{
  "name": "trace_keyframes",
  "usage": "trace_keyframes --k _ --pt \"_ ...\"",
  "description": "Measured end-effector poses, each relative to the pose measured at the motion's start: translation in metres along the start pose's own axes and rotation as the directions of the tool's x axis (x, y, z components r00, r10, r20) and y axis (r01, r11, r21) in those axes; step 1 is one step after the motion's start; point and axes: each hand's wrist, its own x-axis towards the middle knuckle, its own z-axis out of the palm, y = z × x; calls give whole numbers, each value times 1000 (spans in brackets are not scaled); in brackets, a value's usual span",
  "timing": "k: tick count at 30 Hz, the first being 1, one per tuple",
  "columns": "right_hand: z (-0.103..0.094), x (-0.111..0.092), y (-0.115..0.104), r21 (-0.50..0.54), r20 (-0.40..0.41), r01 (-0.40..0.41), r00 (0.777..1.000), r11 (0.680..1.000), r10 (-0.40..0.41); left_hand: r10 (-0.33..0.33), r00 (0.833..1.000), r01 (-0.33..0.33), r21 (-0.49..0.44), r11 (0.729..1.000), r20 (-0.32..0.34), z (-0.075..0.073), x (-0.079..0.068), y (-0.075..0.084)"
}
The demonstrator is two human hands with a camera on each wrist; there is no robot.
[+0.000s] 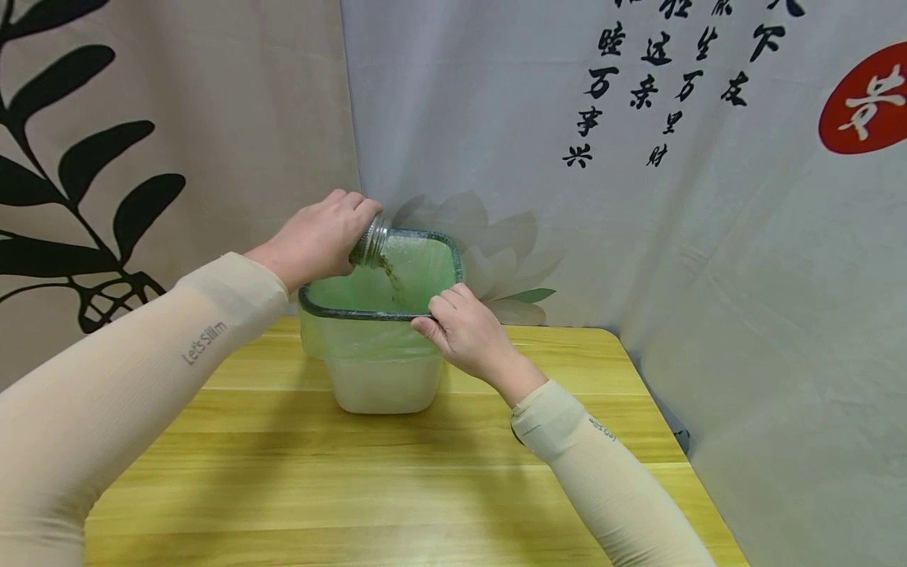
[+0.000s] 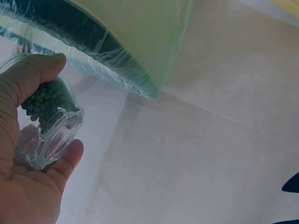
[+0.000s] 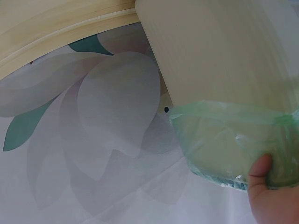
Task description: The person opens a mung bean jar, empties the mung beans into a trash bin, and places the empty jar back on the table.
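My left hand [image 1: 319, 242] grips a clear glass jar [image 1: 370, 241], tipped with its mouth over a white bin [image 1: 386, 387]. Small green beans [image 1: 390, 276] fall from the mouth into the bin. In the left wrist view, more green beans [image 2: 49, 99] lie inside the jar [image 2: 58, 144], between thumb and fingers. A thin green plastic bag [image 1: 368, 337] lines the bin and folds over its dark rim [image 1: 354, 315]. On the near right of that rim, my right hand [image 1: 471, 332] holds on with bag and edge under its fingers; the thumb [image 3: 260, 168] presses the outside.
The bin stands upright on a wooden table [image 1: 397, 488], toward its back edge. Close behind hangs a pale cloth backdrop [image 1: 482, 118] with dark writing, a lotus print [image 1: 489, 236] and black leaves [image 1: 106, 157].
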Motion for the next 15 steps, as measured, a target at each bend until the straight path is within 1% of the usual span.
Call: trace_keyframes --k 15 --pt "0 0 -1 -3 -2 -4 1000 1000 4 -1 1000 1 0 1000 -4 -2 0 0"
